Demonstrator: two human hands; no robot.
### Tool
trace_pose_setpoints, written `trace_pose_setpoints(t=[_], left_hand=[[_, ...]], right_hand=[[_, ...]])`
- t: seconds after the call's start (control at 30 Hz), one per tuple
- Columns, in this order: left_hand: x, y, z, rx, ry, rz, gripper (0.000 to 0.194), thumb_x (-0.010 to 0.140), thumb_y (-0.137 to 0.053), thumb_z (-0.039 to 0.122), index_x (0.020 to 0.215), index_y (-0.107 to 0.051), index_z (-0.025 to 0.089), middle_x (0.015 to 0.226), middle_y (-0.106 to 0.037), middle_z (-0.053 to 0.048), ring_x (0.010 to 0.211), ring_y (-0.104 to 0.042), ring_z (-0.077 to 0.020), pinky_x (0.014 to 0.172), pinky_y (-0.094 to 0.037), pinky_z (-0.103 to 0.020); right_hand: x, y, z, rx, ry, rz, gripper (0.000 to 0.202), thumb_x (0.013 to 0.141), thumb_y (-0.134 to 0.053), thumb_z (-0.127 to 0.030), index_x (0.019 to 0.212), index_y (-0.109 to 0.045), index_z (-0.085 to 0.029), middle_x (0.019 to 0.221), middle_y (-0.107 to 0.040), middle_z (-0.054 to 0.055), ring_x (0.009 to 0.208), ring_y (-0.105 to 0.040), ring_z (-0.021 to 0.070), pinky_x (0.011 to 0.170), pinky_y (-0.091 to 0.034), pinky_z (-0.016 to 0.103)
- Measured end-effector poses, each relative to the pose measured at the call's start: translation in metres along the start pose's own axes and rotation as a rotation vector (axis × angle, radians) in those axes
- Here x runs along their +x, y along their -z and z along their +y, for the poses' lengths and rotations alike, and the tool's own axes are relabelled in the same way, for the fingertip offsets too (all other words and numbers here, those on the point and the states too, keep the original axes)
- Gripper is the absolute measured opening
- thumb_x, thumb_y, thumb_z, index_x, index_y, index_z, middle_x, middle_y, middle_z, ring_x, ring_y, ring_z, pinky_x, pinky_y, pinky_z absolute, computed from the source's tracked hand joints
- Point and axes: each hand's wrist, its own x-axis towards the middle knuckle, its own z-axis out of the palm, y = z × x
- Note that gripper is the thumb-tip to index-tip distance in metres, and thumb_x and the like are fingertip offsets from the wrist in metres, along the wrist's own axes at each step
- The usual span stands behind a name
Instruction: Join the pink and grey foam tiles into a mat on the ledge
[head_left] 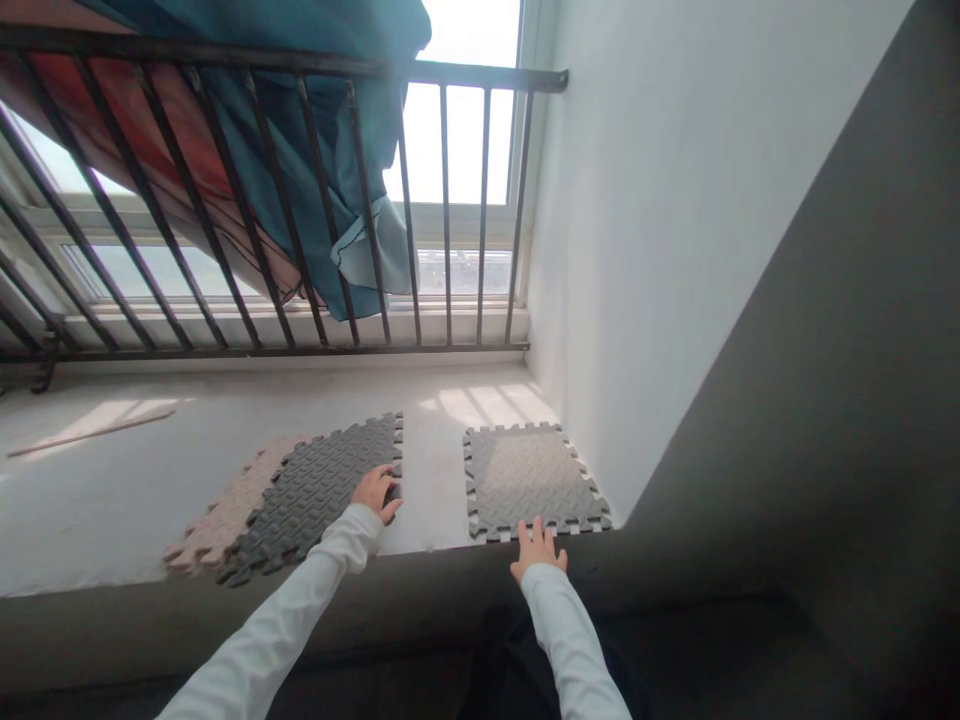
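Dark mat (319,485) has left hand (375,491) at its edge, seemingly curled.

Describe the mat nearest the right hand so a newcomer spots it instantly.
Below the dark railing runs a white ledge, ending at a white wall on the right. By that wall lies a pale greyish, tooth-edged mat, with the right hand at its front edge. It lies apart, whereas the dark mat and pink mat left of it overlap.
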Motion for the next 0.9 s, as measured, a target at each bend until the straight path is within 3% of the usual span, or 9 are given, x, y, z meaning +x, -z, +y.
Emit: trace_pose_setpoints(t=[0.1, 0.27, 0.37, 0.47, 0.53, 0.63, 0.9], left_hand=[[0.008, -0.019, 0.057, -0.090, -0.067, 0.028, 0.028, 0.062, -0.053, 0.028, 0.089, -0.058, 0.023, 0.125, -0.048, -0.009, 0.116, -0.041, -0.0227, 0.101, -0.030, -0.035], [0.000, -0.059, 0.141, -0.211, -0.157, -0.074, 0.032, 0.064, -0.054, 0.031, 0.094, -0.056, 0.021, 0.128, -0.046, -0.008, 0.117, -0.041, -0.0226, 0.102, -0.028, -0.040], [-0.010, -0.072, 0.179, -0.249, -0.146, -0.127, 0.035, 0.065, -0.053, 0.031, 0.098, -0.055, 0.020, 0.131, -0.044, -0.007, 0.122, -0.035, -0.0220, 0.105, -0.021, -0.043], [-0.011, -0.070, 0.204, -0.256, -0.121, -0.162, 0.035, 0.068, -0.050, 0.030, 0.101, -0.053, 0.021, 0.133, -0.041, -0.004, 0.125, -0.031, -0.0195, 0.106, -0.017, -0.043], [-0.006, -0.064, 0.211, -0.240, -0.121, -0.177, 0.036, 0.069, -0.048, 0.028, 0.104, -0.052, 0.021, 0.135, -0.039, -0.004, 0.126, -0.028, -0.0188, 0.107, -0.016, -0.044], [0.003, -0.056, 0.206, -0.212, -0.092, -0.211, 0.038, 0.071, -0.048, 0.027, 0.108, -0.051, 0.022, 0.137, -0.036, -0.003, 0.127, -0.025, -0.0188, 0.106, -0.015, -0.047], [0.007, -0.056, 0.151, -0.092, 0.002, -0.282, 0.035, 0.072, -0.050, 0.027, 0.106, -0.052, 0.025, 0.138, -0.034, -0.002, 0.127, -0.026, -0.0189, 0.104, -0.016, -0.050]], right_hand=[[0.002, -0.002, 0.000, 0.007, 0.001, -0.001, 0.074, 0.069, -0.053, -0.023, 0.134, -0.020, -0.030, 0.145, -0.004, 0.004, 0.131, -0.010, 0.0227, 0.100, -0.020, 0.048], [0.002, -0.007, 0.002, -0.006, -0.003, 0.061, 0.075, 0.067, -0.056, -0.022, 0.133, -0.022, -0.032, 0.145, -0.008, 0.002, 0.130, -0.015, 0.0213, 0.100, -0.021, 0.047], [0.003, -0.009, 0.004, -0.014, -0.003, 0.077, 0.073, 0.067, -0.055, -0.020, 0.132, -0.024, -0.034, 0.145, -0.010, 0.000, 0.130, -0.016, 0.0200, 0.100, -0.023, 0.045], [0.006, -0.011, 0.005, -0.024, -0.008, 0.094, 0.062, 0.074, -0.044, -0.015, 0.131, -0.028, -0.034, 0.144, -0.013, -0.001, 0.129, -0.019, 0.0180, 0.099, -0.025, 0.044], [0.007, -0.011, 0.005, -0.029, -0.011, 0.101, 0.059, 0.076, -0.040, -0.013, 0.130, -0.030, -0.034, 0.144, -0.015, -0.001, 0.129, -0.020, 0.0173, 0.099, -0.025, 0.043], [0.007, -0.010, 0.004, -0.029, -0.001, 0.090, 0.065, 0.072, -0.050, -0.020, 0.131, -0.028, -0.033, 0.144, -0.014, 0.001, 0.129, -0.019, 0.0194, 0.099, -0.025, 0.044], [0.002, -0.004, 0.004, -0.023, 0.018, 0.058, 0.071, 0.069, -0.055, -0.024, 0.133, -0.024, -0.032, 0.145, -0.010, 0.003, 0.130, -0.016, 0.0207, 0.100, -0.024, 0.044]])
